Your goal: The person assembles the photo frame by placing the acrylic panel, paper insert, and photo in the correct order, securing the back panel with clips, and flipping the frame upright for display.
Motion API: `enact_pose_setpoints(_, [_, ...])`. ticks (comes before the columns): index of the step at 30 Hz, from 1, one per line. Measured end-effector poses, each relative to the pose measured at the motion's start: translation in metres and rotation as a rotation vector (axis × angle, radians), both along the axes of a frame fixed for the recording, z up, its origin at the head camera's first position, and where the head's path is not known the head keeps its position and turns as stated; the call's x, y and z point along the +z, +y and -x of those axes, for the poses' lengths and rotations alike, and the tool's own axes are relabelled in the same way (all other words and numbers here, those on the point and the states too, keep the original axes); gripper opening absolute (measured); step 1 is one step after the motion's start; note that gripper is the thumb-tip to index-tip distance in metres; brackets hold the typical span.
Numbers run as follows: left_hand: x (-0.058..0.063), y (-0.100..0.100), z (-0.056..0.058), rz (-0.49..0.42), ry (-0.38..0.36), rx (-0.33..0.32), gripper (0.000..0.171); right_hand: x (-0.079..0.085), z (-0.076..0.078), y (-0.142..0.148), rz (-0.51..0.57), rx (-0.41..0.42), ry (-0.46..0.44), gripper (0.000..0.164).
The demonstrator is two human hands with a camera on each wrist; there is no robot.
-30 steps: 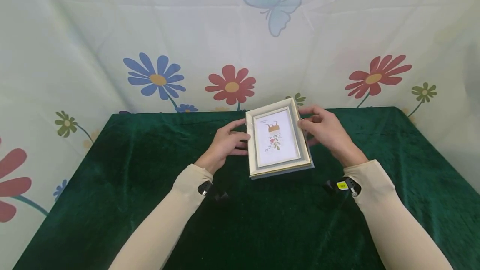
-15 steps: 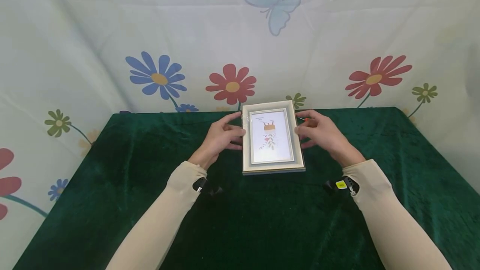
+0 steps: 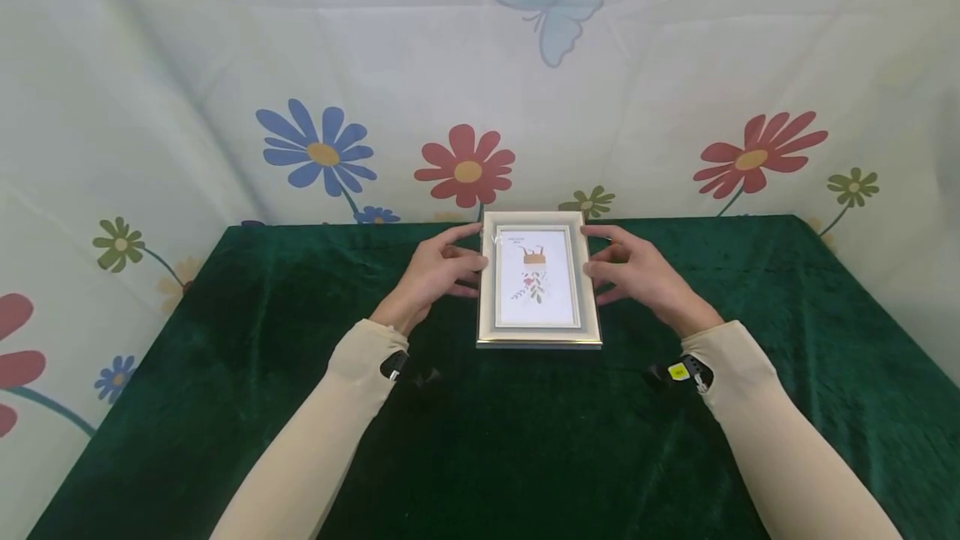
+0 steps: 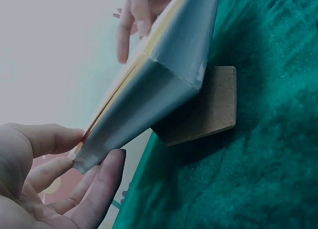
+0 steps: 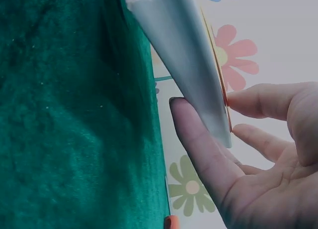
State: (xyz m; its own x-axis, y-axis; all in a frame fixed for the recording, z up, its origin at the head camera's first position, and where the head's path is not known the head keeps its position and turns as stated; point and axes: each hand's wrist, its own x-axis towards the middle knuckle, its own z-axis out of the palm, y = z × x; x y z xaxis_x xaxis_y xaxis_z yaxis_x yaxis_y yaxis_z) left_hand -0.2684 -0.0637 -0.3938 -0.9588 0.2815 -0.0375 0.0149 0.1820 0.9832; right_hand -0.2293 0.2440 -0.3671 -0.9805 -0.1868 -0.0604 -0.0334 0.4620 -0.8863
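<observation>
A cream picture frame (image 3: pixel 538 336) stands near the far edge of the green cloth, between my two hands. Its picture has a tan shape above small flowers. My left hand (image 3: pixel 435 273) pinches the frame's left side near the top, thumb on the near side. On the opposite side, my right hand (image 3: pixel 636 273) grips the upper edge in a similar way. The left wrist view shows the frame's grey side (image 4: pixel 114 124) leaning back, with a brown backing stand (image 4: pixel 211 107) jutting out beneath it onto the cloth. The far fingertips are partly hidden behind the frame.
Dark green velvet cloth (image 3: pixel 525 440) covers the table. A white curtain (image 3: pixel 375 40) printed with flowers and a butterfly hangs just behind the far edge. At the bottom of the right wrist view, a small orange-tipped object (image 5: pixel 171 222) shows, its kind unclear.
The picture frame has turned from a slant to nearly straight and shifted slightly left. Both hands have stayed on its sides, the right hand moving a little left with it.
</observation>
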Motion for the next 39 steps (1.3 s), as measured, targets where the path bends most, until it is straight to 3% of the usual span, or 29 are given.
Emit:
enact_pose_setpoints(18, [-0.004, 0.000, -0.001, 0.071, -0.072, -0.002, 0.062, -0.014, 0.011, 0.002, -0.003, 0.025, -0.103, 0.072])
enact_pose_setpoints(39, [-0.016, -0.005, 0.009, 0.053, -0.137, -0.065, 0.070, -0.026, 0.013, 0.005, 0.010, 0.058, -0.156, 0.073])
